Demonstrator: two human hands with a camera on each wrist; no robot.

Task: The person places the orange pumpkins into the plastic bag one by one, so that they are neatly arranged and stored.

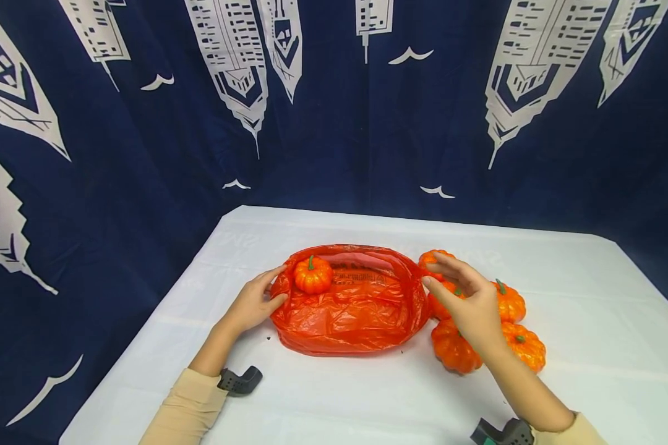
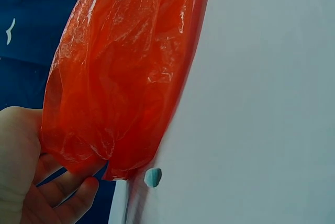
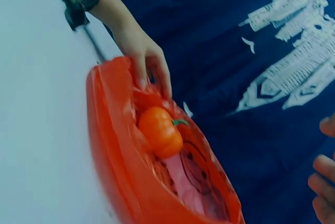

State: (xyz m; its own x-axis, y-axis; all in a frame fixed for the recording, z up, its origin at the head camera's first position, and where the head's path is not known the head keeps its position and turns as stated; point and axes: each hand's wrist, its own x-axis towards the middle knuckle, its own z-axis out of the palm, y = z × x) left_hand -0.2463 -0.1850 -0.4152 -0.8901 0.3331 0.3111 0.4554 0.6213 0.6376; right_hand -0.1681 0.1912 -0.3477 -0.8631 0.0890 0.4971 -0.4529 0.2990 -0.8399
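Observation:
A red plastic bag (image 1: 347, 321) lies on the table with its mouth spread wide. One small orange pumpkin (image 1: 313, 275) with a green stem sits inside, near the left end. My left hand (image 1: 254, 303) pinches the bag's left rim between thumb and fingers; the left wrist view shows some fingers (image 2: 78, 192) past the bag's edge. At the bag's right end hovers my right hand (image 1: 475, 306), thumb and fingers apart, holding nothing. Beneath and around it are several more orange pumpkins (image 1: 526, 347), partly hidden by the hand and forearm.
A white-covered table (image 1: 601, 321) bears everything. Behind it hangs a dark blue cloth (image 1: 334, 148) printed with white buildings and birds. Small dark specks lie by the bag. Each wrist wears a dark device (image 1: 241, 381).

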